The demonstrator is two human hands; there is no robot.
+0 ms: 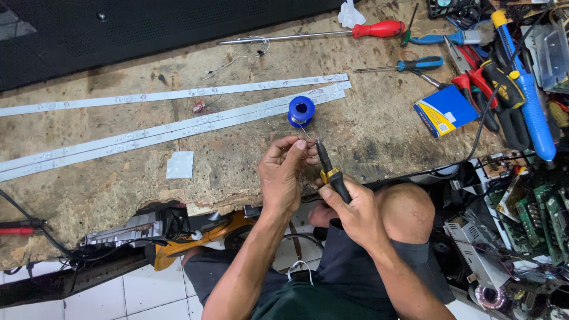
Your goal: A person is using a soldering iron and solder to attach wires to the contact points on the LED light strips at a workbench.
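1. The left hand (283, 172) rises from the 6 o'clock edge, forearm sloping up toward 12, wrist straight, back of the hand to the camera.
2. Its thumb and fingertips (301, 144) are pinched together on a thin wire (303, 130) that runs up toward 12 o'clock to a blue spool (301, 111).
3. The right hand (354, 208) comes in from 5 o'clock, over a bare knee (406, 210), with the forearm angled toward 11.
4. Its fingers are wrapped tight around the yellow-and-black handles of pliers (328, 169), whose dark tip points toward 11 o'clock and meets the left fingertips; whether the tip bites the wire cannot be told.
5. The spool stands on the worn bench (237, 154), touching the nearer of the white strips (178, 127) that stretch off toward 9 o'clock.
6. A white square (180, 165) lies on the bench at 9 o'clock of the hands.
7. At 2 o'clock sit a blue box (444, 109), screwdrivers (379, 29) and a heap of tools.
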